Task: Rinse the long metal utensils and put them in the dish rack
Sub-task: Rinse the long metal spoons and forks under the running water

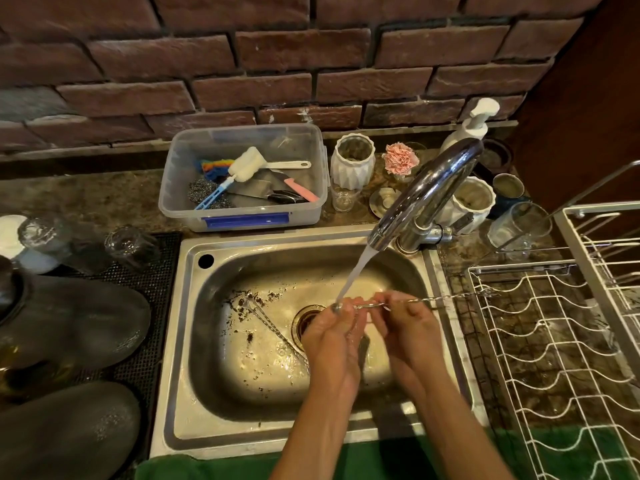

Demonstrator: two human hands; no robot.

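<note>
Over the steel sink [194, 341], both hands hold one long twisted metal utensil [446, 298] level under the running water [353, 271]. My left hand [332, 337] pinches its left end right where the stream lands. My right hand [408, 327] grips the shaft a little to the right, and the free end sticks out over the sink's right rim toward the white wire dish rack [554, 341]. A second twisted metal utensil [266, 323] lies on the sink floor beside the drain [308, 318], among dark specks.
The chrome faucet [426, 188] arches over the sink's back right corner. Behind it stand white vases, glasses and a soap pump. A clear plastic tub [242, 216] with brushes and scourers sits behind the sink. Dark domed lids and glasses rest on a black mat at left.
</note>
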